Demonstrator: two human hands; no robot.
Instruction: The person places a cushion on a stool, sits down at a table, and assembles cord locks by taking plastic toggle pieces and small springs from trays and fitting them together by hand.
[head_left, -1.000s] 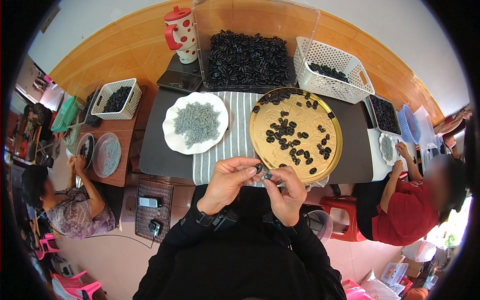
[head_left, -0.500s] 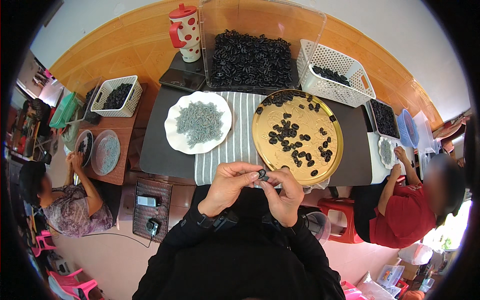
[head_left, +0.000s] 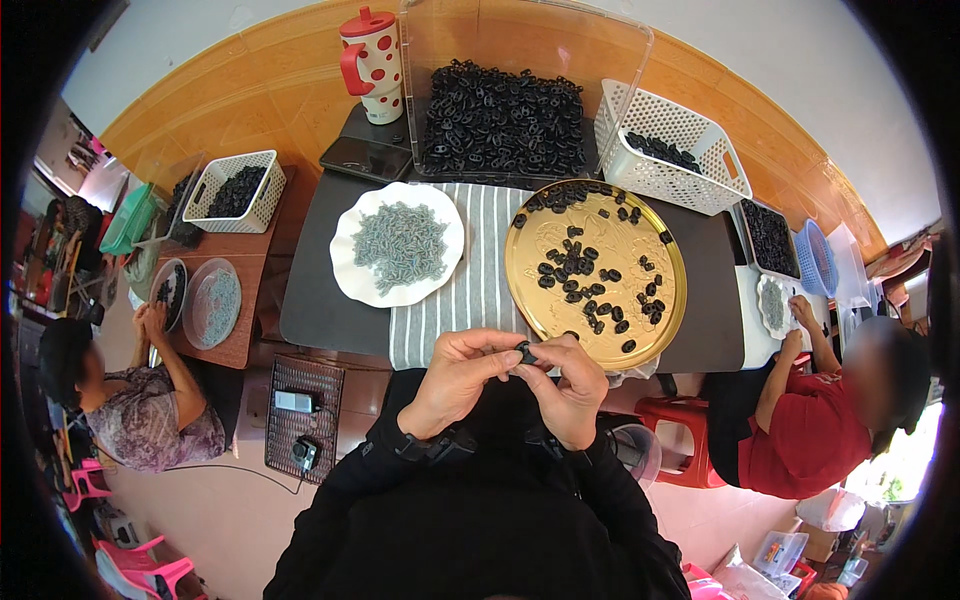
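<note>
My left hand (head_left: 460, 375) and my right hand (head_left: 566, 388) meet just off the table's front edge. Between their fingertips is a small black oval part (head_left: 524, 352), gripped from both sides; the fingers cover much of it. Beyond my right hand lies a round gold tray (head_left: 625, 230) with many loose black oval parts (head_left: 575, 262) scattered on it. To the left, a white wavy-edged plate (head_left: 345, 232) carries a heap of small grey-blue screw-like pieces (head_left: 402, 245). A grey-and-white striped cloth (head_left: 484, 270) runs under the plate and the tray.
A clear bin (head_left: 630, 60) of black two-holed parts stands at the back, beside a white basket (head_left: 690, 185). Left of it are a dotted tumbler (head_left: 378, 70) and a phone (head_left: 365, 160). People sit at both sides, one in a patterned top (head_left: 160, 425), one in red (head_left: 810, 435).
My fingers have closed further round the black part, and my hands have drawn slightly nearer each other. The tray and plate look the same.
</note>
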